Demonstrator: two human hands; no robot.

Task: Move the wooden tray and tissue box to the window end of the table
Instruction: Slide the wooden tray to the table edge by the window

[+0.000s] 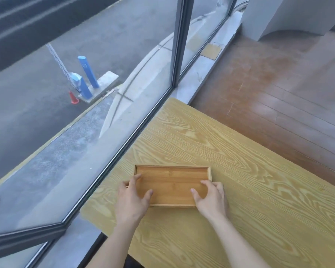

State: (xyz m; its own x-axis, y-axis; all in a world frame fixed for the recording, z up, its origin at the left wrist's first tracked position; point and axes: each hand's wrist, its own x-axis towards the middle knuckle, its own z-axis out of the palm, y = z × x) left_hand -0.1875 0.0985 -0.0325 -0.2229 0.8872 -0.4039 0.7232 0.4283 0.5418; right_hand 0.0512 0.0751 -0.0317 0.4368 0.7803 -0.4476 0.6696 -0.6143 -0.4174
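The shallow rectangular wooden tray (172, 182), reddish-brown and empty, lies flat on the pale yellow wood-grain surface (249, 180) at lower centre of the frame, close to the edge that runs along the grey-framed window (112, 157) on the left; both hands are on its near half. The left hand (132, 198) covers the tray's lower-left corner, its fingers (136, 179) spread and curled over the rim with the thumb resting inside; the right hand (211, 198) does the same at the lower-right corner, fingers bent over the side and thumb on the tray floor; whether they are clamping the tray or merely pressing on it is hard to tell from this angle, though it looks like a light two-handed hold. Judged by position, the tray part seems nearly or wholly done, since it already sits beside the glass; the tissue box is nowhere in view, so that half of the job appears to be left.
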